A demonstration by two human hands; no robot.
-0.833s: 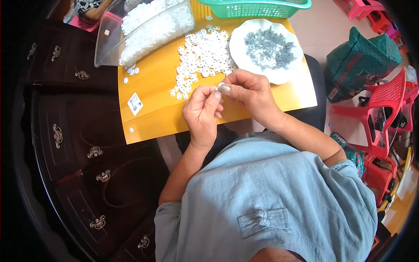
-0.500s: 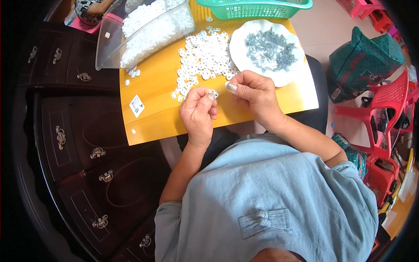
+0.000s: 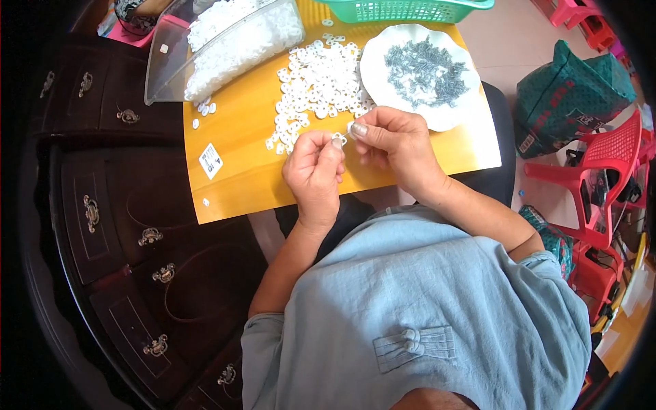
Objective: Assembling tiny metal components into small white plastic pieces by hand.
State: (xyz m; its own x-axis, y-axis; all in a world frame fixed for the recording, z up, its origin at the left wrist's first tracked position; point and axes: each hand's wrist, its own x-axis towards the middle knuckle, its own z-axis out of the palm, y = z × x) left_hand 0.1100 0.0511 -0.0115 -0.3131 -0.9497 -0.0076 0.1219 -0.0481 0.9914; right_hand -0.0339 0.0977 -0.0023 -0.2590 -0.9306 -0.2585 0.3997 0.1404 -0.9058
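Observation:
Over the near part of the yellow table [image 3: 260,184], my left hand [image 3: 315,176] pinches a small white plastic piece with holes [image 3: 339,138] between thumb and index finger. Right beside it, my right hand [image 3: 400,147] is closed in a pinch, its fingertips almost at the white piece. Whatever those fingers hold is too small to make out. A loose pile of similar white pieces [image 3: 318,82] lies just beyond my hands. At the right, a white scalloped plate [image 3: 447,121] bears many thin dark screw-like pieces [image 3: 427,68].
A clear plastic box [image 3: 160,65] heaped with white pieces stands at the far left, a green basket [image 3: 410,12] at the back. Dark wooden drawers [image 3: 130,184] line the left. A green bag [image 3: 570,96] and pink chair [image 3: 608,184] stand on the right; another person's arm [image 3: 152,7] shows top left.
My right hand has moved slightly left, bringing its fingertips up to the white piece. My left hand keeps its pinch. The whole view has shifted a little.

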